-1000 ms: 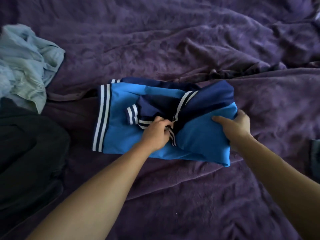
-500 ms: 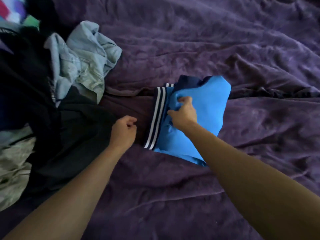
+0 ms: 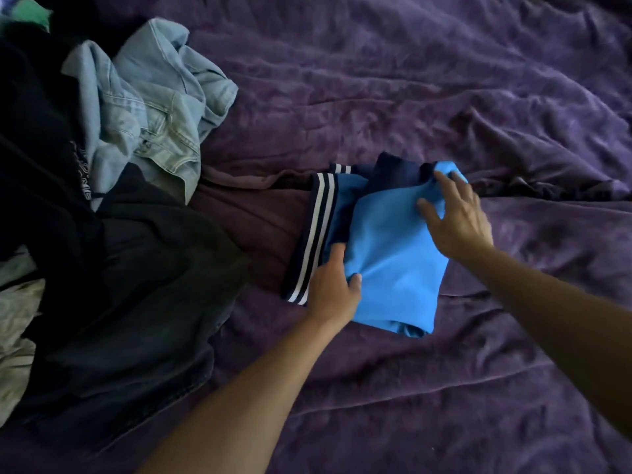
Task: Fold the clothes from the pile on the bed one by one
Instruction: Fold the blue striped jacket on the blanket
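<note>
The bright-blue folded jersey (image 3: 393, 261), with navy panels and a white-striped navy hem, lies on the wrinkled purple bedspread (image 3: 410, 80), just right of the clothes pile. My left hand (image 3: 333, 285) pinches its near-left edge, thumb on top of the blue cloth and fingers tucked at the fold. My right hand (image 3: 456, 217) rests flat on its far-right corner, fingers straight and spread. Off to the left, a crumpled light-blue denim garment (image 3: 154, 97) lies against a heap of black clothes (image 3: 130, 268), with a pale crumpled cloth (image 3: 13, 319) at the edge of view.
</note>
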